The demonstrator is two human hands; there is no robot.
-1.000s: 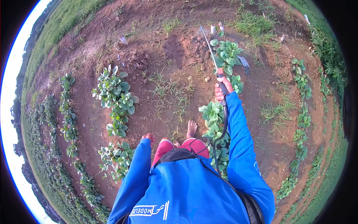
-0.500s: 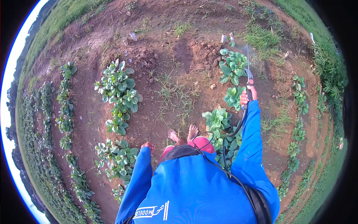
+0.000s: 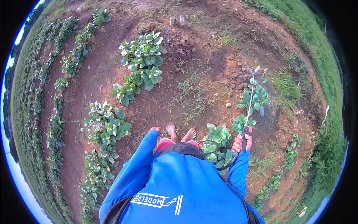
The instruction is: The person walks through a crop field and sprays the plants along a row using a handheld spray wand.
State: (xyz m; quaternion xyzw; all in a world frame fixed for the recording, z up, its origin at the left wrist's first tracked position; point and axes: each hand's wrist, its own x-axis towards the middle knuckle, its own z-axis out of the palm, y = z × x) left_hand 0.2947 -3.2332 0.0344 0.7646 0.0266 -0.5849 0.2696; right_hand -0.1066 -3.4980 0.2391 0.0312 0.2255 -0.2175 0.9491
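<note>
R hand [image 3: 242,143] wraps fingers round black grip [image 3: 244,142] of spray wand [image 3: 249,110], which pts fwd over leafy plants [image 3: 259,98]. L hand [image 3: 157,130] is nr pink shorts [image 3: 163,144]; can't tell if fingers spread or closed.

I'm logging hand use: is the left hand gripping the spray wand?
No, the right hand grips the spray wand, while the left hand is well apart from it.

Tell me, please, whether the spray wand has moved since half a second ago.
Yes, the spray wand has swung left, from right of the far leafy plant to across it.
</note>
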